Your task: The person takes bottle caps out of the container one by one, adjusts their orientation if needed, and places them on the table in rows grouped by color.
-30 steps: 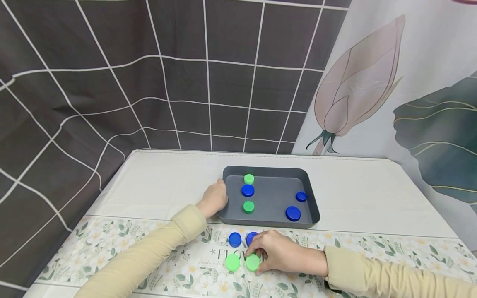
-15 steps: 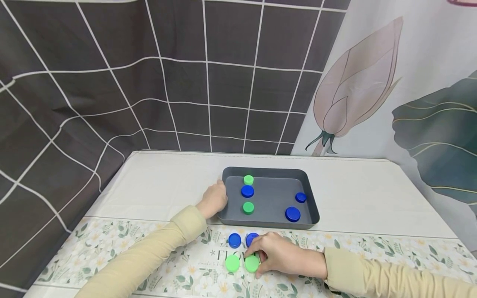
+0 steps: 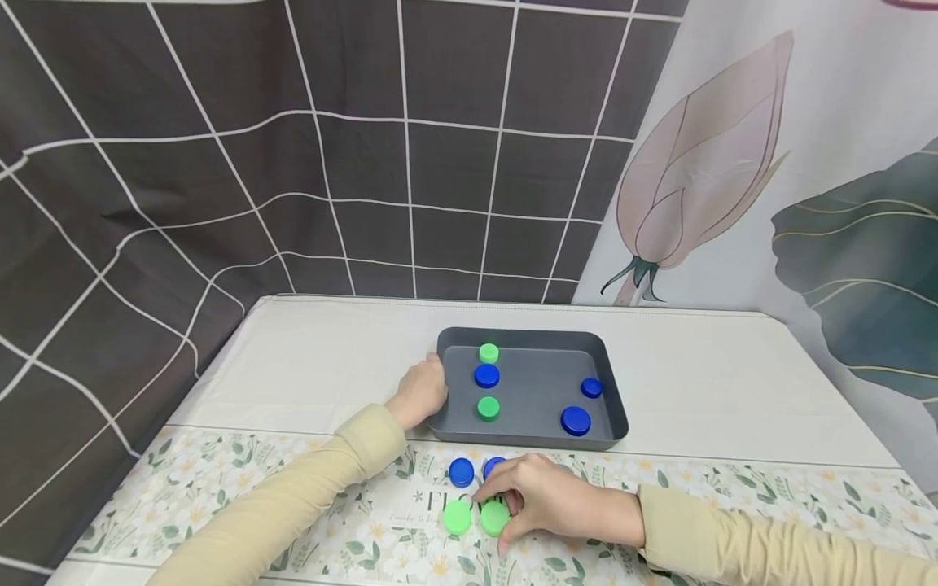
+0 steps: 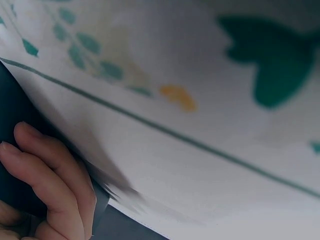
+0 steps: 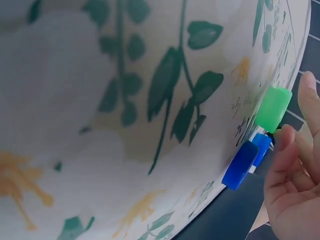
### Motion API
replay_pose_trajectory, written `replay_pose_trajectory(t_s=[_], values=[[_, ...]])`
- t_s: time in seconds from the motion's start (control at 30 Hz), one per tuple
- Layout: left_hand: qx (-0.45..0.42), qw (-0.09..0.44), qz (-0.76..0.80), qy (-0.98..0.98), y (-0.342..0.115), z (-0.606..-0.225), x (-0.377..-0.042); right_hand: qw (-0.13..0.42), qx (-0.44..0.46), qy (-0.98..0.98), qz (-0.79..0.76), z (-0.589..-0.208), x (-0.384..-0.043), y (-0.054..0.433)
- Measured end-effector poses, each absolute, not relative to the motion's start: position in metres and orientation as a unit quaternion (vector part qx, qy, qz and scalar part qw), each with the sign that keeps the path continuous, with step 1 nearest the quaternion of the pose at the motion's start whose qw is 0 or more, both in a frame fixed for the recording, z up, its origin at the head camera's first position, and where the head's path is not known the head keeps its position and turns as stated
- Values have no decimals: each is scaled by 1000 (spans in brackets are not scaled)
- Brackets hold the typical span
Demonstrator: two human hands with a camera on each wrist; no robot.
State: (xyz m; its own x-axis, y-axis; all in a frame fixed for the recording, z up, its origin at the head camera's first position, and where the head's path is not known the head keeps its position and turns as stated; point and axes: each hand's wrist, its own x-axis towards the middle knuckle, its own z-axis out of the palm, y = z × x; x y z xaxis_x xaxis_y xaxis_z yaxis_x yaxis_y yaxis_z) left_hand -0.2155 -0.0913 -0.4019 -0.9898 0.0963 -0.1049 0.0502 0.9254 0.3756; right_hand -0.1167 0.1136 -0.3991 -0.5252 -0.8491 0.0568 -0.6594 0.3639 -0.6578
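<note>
The dark grey baking tray [image 3: 542, 382] stands on the table, and my left hand [image 3: 421, 391] grips its left rim. Fingers [image 4: 55, 175] of that hand curl against the dark tray wall in the left wrist view. My right hand [image 3: 545, 496] is spread around a light green cap [image 3: 494, 518] on the floral cloth, thumb and forefinger slightly apart from its edge. Left of it lies another light green cap [image 3: 458, 517]. Behind them are a blue cap [image 3: 462, 472] and a second blue cap [image 3: 494, 466], partly hidden by the right hand.
Inside the tray are a light green cap [image 3: 488, 352], a blue cap [image 3: 487, 375], a darker green cap [image 3: 488, 408], and at the right a small blue cap [image 3: 592, 387] and a larger blue cap [image 3: 576, 421]. A dark gridded curtain [image 3: 352, 163] hangs behind the table.
My right thumb and forefinger have spread away from the light green cap, which stays on the cloth. The left hand and the tray have not moved.
</note>
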Motion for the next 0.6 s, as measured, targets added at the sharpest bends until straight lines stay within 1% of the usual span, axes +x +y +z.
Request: replay_pose_trajectory(t_s=[0.2,0.47,0.6], values=[[35,65,187,980,-91,-402,-216,135,-456,801,-365,-396,-119,116],[38,55,180,981,-92,-404,-216,123,-406,805,-415,-390,-126,119],[42,57,186,980,-92,-403,-216,108,-389,806,-433,-385,-131,124]])
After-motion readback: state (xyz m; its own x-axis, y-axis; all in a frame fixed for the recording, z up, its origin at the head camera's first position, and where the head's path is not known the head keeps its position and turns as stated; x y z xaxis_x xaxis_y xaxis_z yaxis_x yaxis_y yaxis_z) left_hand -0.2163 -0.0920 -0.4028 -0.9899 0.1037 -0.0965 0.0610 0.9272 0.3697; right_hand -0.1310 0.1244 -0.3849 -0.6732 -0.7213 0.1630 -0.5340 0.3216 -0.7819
